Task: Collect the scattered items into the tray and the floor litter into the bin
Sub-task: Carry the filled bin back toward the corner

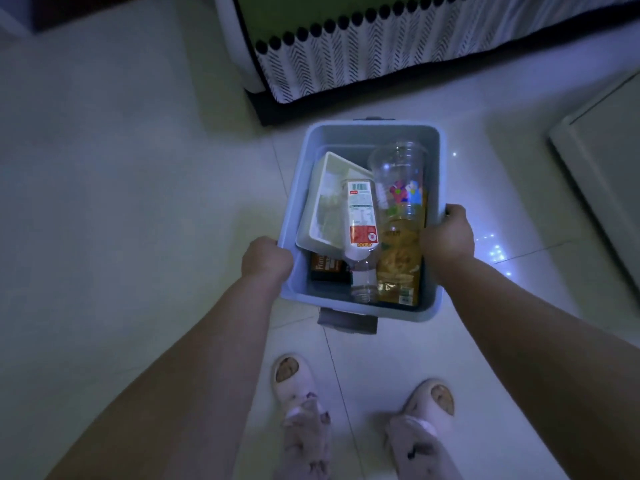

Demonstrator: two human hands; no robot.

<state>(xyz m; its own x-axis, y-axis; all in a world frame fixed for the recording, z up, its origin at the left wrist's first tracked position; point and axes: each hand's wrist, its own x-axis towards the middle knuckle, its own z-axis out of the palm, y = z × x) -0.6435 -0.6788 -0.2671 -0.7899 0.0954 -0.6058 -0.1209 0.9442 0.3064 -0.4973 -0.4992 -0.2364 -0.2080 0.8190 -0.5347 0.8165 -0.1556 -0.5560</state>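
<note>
A pale blue-grey bin [370, 131] is held above the tiled floor in front of me. My left hand [266, 259] grips its left rim and my right hand [446, 233] grips its right rim. Inside lie a white rectangular tray [325, 199] tilted on edge, a clear plastic bottle [362, 233] with a red and white label, a clear plastic cup [400, 178] with a colourful print, a yellow snack packet [398, 268] and a small dark box [327, 268].
A bed with a patterned skirt and black pompoms [363, 53] stands just beyond the bin. A flat pale panel [602, 150] lies at the right. My slippered feet [291, 379] stand below the bin on the white tiles.
</note>
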